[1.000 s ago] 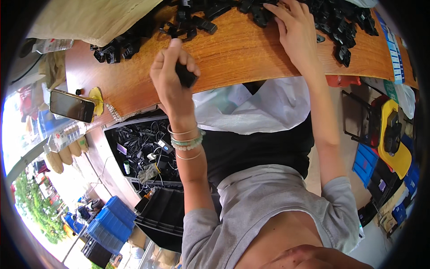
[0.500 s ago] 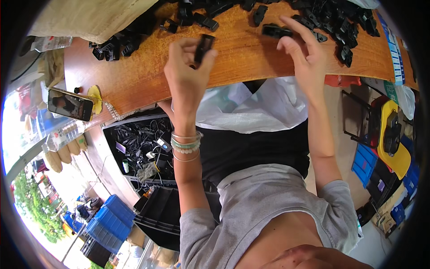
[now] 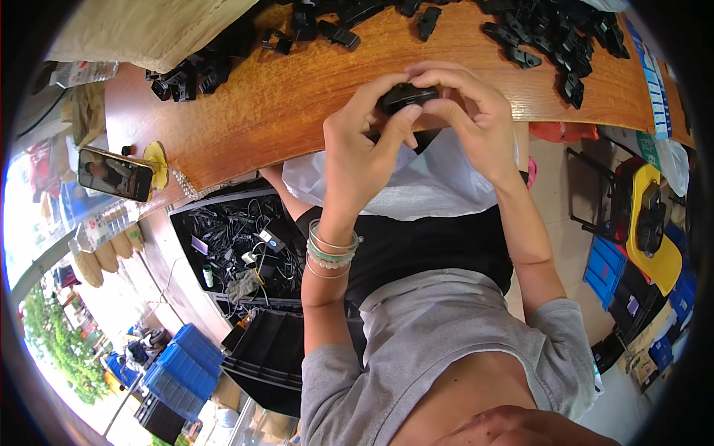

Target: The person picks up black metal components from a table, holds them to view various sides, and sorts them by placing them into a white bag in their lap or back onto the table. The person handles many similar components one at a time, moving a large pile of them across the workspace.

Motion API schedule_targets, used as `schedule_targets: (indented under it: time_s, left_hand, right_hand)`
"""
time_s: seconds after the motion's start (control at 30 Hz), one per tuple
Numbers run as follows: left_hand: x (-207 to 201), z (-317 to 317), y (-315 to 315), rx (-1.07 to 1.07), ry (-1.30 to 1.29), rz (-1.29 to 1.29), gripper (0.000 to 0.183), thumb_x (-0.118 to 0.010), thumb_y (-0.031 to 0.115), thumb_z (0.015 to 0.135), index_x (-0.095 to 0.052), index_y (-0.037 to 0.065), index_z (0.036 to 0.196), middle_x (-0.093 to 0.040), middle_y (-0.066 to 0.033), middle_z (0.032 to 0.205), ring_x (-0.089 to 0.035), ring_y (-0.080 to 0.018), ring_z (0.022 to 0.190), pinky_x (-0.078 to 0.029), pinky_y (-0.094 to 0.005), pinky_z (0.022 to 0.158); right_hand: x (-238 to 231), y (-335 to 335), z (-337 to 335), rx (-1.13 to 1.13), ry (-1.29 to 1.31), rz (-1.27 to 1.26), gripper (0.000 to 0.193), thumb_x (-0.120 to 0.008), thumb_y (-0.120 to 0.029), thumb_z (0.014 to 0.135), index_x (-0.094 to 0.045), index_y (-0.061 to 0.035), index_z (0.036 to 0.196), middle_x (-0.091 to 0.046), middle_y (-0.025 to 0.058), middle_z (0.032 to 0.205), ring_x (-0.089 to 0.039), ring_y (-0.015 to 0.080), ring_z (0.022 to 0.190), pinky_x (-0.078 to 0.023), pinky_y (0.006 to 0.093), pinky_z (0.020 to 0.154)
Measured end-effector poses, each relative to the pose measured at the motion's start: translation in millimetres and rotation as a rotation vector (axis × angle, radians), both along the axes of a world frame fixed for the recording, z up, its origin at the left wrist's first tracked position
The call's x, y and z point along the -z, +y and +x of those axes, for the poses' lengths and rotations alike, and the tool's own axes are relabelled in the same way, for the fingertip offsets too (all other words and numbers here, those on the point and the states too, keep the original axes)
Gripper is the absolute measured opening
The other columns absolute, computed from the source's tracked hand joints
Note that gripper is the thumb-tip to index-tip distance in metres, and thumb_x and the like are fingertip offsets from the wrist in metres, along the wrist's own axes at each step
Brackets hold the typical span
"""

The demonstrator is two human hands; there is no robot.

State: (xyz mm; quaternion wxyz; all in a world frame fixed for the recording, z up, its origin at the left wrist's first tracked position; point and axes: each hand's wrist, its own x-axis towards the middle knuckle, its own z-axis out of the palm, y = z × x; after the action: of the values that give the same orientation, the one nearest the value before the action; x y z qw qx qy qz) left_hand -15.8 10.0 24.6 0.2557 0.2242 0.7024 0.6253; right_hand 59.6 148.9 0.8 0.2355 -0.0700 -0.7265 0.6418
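Note:
Above the table's near edge, my left hand (image 3: 357,145) and my right hand (image 3: 480,111) come together round a small black plastic part (image 3: 407,98). Thumbs press its near side while curled fingers cover both ends and its far edge. Whether it is one piece or two fitted together I cannot tell. Beyond the hands, several similar black parts are strewn on the wooden table (image 3: 245,123). A white plastic sack (image 3: 424,186) lies across my lap beneath the hands.
Heaps of black parts (image 3: 558,44) fill the far right and far left of the table. A phone (image 3: 114,172) leans at the left edge. Lower left is a black crate (image 3: 223,223) of cables; a yellow chair (image 3: 654,245) stands at the right.
My left hand has moved right with its black part, and my right hand has come nearer and left to meet it. The black piece by my right fingertips has gone from that spot.

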Motion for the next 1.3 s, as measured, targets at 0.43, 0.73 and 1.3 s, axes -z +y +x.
schedule_targets:
  time_s: [0.43, 0.73, 1.3]
  left_hand:
    - [0, 0, -3, 0.071, 0.063, 0.007, 0.03, -0.063, -0.004, 0.079, -0.059, -0.004, 0.109, -0.064, -0.0051, 0.071, -0.06, -0.0062, 0.058, -0.043, -0.0177, 0.051]
    - [9, 10, 2, -0.011, 0.406, 0.013, 0.028, -0.063, -0.001, 0.083, -0.058, -0.001, 0.111, -0.065, -0.0079, 0.072, -0.061, -0.0087, 0.056, -0.044, -0.0198, 0.051]
    - [41, -118, -9, -0.654, 1.17, -0.329, 0.023, -0.071, 0.009, 0.076, -0.064, 0.0, 0.096, -0.06, -0.008, 0.069, -0.06, -0.0194, 0.064, -0.047, -0.0283, 0.059]
  right_hand:
    - [7, 5, 4, 0.02, 0.096, 0.034, 0.018, -0.053, 0.004, 0.085, -0.062, 0.004, 0.1, -0.064, 0.0111, 0.111, -0.062, 0.0163, 0.092, -0.052, 0.0276, 0.077]
    - [7, -10, 7, 0.012, 0.079, -0.152, 0.033, -0.058, 0.009, 0.078, -0.058, -0.0005, 0.11, -0.058, 0.0083, 0.106, -0.056, 0.0149, 0.093, -0.046, 0.025, 0.081]
    - [10, 56, -21, 0.17, -0.128, 0.597, 0.018, -0.057, -0.003, 0.086, -0.064, -0.0007, 0.102, -0.061, 0.007, 0.093, -0.057, 0.015, 0.077, -0.045, 0.0258, 0.069]
